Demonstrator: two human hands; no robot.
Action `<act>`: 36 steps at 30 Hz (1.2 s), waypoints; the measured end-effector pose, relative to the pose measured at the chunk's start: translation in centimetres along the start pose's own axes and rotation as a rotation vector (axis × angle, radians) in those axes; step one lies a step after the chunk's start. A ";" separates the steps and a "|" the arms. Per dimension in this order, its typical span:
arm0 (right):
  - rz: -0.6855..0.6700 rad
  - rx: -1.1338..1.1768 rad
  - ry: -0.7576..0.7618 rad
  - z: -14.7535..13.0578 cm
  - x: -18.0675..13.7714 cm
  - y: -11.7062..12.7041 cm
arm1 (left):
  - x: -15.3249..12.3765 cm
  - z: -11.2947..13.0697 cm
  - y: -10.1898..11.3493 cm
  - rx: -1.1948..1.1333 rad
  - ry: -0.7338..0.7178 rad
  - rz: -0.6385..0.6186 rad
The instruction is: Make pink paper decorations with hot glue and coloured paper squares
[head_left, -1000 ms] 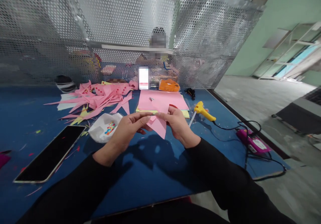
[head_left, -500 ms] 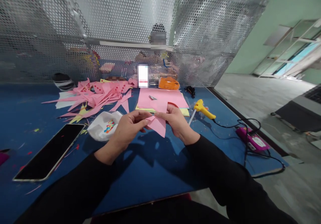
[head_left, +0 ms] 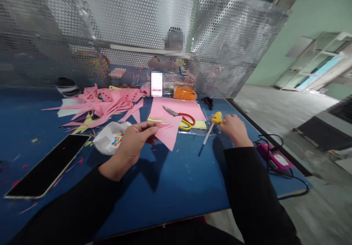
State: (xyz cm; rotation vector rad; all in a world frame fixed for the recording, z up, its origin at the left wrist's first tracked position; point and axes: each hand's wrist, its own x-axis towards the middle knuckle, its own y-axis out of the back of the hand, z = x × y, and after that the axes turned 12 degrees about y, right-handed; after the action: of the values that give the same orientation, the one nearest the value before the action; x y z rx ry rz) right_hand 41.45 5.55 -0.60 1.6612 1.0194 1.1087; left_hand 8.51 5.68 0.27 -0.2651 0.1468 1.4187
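Note:
Between thumb and fingers, my left hand (head_left: 137,139) pinches a folded piece of pink paper (head_left: 168,137) above the blue table (head_left: 178,186). My right hand (head_left: 235,128) is closed around the handle of a yellow glue gun (head_left: 217,118), its fingers covering most of the handle. A clear glue stick (head_left: 206,138) sticks out of the gun toward the front left. Scissors (head_left: 184,116) with red and yellow handles rest on a stack of pink and yellow paper sheets (head_left: 162,106) behind the hands.
Pink paper cuttings (head_left: 110,102) heap at the back left. A white bowl (head_left: 101,138) holding colourful bits and a phone (head_left: 49,166) lie left. A magenta power strip (head_left: 275,156) with black cable sits right. A perforated metal screen (head_left: 132,21) closes the back; a person is behind it.
My right hand has let go of the pink paper and moved right onto the glue gun's handle. My left hand keeps the paper. The scissors now show fully.

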 end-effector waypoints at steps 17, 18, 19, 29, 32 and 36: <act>0.067 -0.254 0.077 1.1 0.4 -1.9 | -0.1 -0.5 0.1 -0.050 -0.010 -0.046; 0.112 -0.229 0.077 0.8 0.4 -1.6 | -0.1 -0.4 0.1 -0.055 -0.010 -0.040; 0.155 -0.215 0.079 0.4 0.3 -1.3 | -0.1 -0.4 0.0 -0.058 -0.008 -0.035; 0.169 0.906 0.450 -8.9 -7.6 0.0 | -0.2 0.1 0.0 -0.065 0.020 0.015; 0.149 0.850 0.591 -10.2 -9.5 0.3 | -0.2 0.0 0.2 -0.032 -0.013 0.024; 0.158 0.695 0.727 -10.9 -9.9 0.1 | -0.2 0.0 0.1 0.024 -0.041 0.028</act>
State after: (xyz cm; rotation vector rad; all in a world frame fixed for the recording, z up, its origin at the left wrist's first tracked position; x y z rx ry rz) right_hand 28.49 -1.42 -0.39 1.9184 1.9280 1.6460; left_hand 8.38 5.50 0.34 -0.2142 0.1342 1.4480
